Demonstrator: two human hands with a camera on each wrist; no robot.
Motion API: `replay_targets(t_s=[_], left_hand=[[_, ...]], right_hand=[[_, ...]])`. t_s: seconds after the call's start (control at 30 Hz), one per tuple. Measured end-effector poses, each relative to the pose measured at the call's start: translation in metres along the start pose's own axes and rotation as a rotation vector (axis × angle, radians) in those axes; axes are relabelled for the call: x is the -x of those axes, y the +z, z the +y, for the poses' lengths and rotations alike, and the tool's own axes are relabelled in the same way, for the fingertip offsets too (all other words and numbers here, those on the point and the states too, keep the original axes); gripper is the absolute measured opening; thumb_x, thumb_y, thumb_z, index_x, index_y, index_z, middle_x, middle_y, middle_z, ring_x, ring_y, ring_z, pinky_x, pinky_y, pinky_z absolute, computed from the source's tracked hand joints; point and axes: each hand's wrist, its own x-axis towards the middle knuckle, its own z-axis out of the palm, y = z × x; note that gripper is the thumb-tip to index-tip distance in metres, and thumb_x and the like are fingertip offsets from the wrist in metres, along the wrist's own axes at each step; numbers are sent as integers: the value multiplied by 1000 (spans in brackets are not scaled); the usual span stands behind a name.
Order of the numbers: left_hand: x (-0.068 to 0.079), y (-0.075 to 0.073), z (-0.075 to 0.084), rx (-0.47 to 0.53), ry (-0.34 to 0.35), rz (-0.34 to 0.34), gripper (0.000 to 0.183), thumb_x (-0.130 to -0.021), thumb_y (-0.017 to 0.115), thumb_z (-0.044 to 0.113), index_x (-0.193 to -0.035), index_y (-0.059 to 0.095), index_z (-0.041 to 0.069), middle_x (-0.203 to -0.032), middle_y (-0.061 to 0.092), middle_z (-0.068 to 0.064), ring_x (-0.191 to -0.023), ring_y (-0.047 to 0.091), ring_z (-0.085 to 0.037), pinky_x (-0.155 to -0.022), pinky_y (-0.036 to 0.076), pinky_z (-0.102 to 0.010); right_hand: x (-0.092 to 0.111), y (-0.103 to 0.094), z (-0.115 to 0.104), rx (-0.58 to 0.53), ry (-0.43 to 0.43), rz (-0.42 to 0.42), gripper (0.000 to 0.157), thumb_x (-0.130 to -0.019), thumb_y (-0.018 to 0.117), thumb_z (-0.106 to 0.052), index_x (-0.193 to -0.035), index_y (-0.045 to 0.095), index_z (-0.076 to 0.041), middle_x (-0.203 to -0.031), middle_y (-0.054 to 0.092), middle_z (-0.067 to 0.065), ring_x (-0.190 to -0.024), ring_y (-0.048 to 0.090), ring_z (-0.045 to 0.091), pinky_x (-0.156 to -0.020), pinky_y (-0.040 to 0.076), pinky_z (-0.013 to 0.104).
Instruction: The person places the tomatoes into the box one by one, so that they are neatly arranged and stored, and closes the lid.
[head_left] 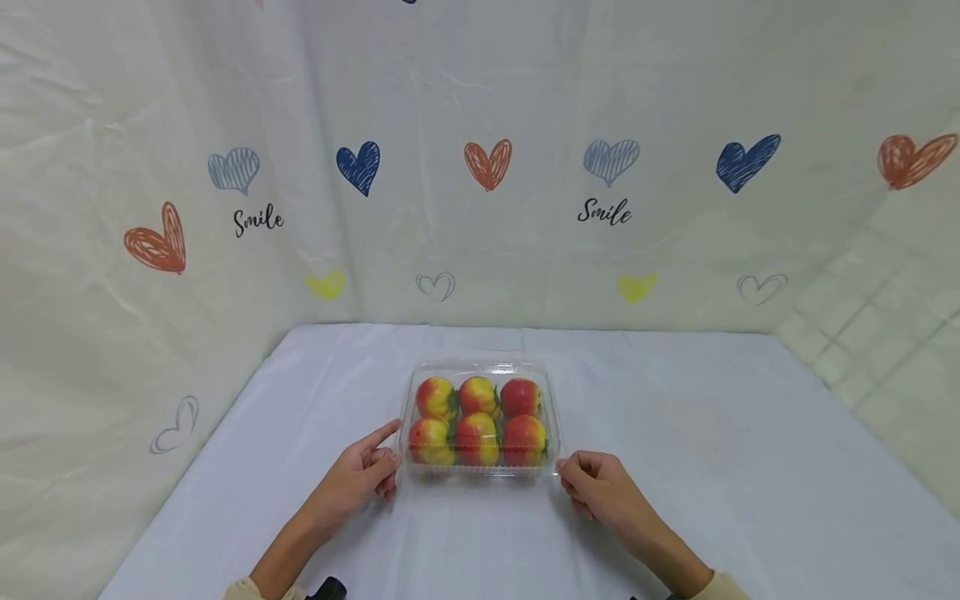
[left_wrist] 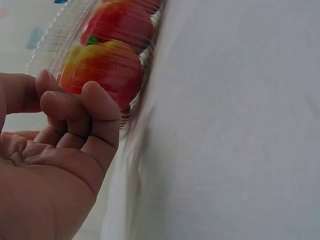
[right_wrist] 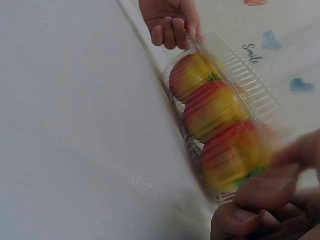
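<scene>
A clear plastic clamshell box [head_left: 480,472] sits on the white table, with its lid down as far as I can see. Through the plastic show several round red-and-yellow fruits [head_left: 477,438] with green leaves, set in two rows. At the box's left edge is my left hand [head_left: 352,479]; its index finger reaches straight to the rim, and the other fingers curl loosely near the front corner. My right hand [head_left: 603,492] pinches the front right corner between thumb and index finger, its remaining fingers curled. In the right wrist view, that hand [right_wrist: 272,200] partly hides the box's near end.
A white cloth [head_left: 712,442] covers the table around the box. Behind and at the sides hangs a pale curtain [head_left: 540,100] printed with hearts and the word Smile. A dark object [head_left: 330,588] shows beside the left sleeve.
</scene>
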Motion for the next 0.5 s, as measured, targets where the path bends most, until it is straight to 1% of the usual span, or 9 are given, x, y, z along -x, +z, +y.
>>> replay_targets(t_s=[0.17, 0.27, 0.33, 0.4, 0.43, 0.5], left_hand=[[1, -1, -4, -2, -11, 7, 70, -109, 56, 7, -164, 18, -15, -78, 55, -4, -68, 55, -15, -69, 53, -26], [2, -2, -7, -10, -14, 17, 68, -108, 56, 8, -163, 21, -14, -77, 56, -4, -68, 55, -15, -69, 52, -26], [2, -2, -9, -30, -16, 29, 66, -109, 57, 10, -162, 26, -14, -75, 55, -4, -68, 54, -16, -69, 51, -26], [2, -4, -10, -56, -25, 57, 62, -109, 59, 13, -160, 34, -12, -75, 55, -5, -69, 54, -16, -68, 51, -26], [2, -4, -11, -76, -28, 75, 60, -109, 59, 15, -159, 39, -11, -74, 56, -5, -69, 53, -16, -68, 52, -27], [2, -7, -10, -133, -38, 127, 53, -110, 60, 18, -155, 48, -7, -74, 57, -7, -69, 54, -17, -66, 53, -28]], right_hand=[[-2, 0, 4, 9, -9, -16, 33, -109, 59, -19, -81, 58, -2, -66, 50, 2, -59, 44, 16, -51, 37, 23], [-2, 0, 7, 22, -5, -44, 36, -110, 58, -20, -81, 58, -1, -65, 51, 2, -59, 44, 16, -51, 39, 23], [-1, -2, 8, 39, 1, -67, 37, -111, 56, -23, -83, 59, 1, -66, 52, 3, -59, 45, 17, -51, 40, 24], [-1, -5, 8, 86, 2, -67, 40, -112, 56, -28, -85, 63, 1, -66, 53, 3, -59, 47, 17, -51, 41, 25], [-1, -8, 7, 122, 0, -51, 41, -112, 57, -30, -86, 65, 1, -66, 53, 3, -59, 47, 17, -52, 42, 25], [-1, -13, 4, 212, -17, 9, 42, -112, 58, -35, -88, 68, -2, -66, 55, 3, -59, 50, 18, -52, 43, 27]])
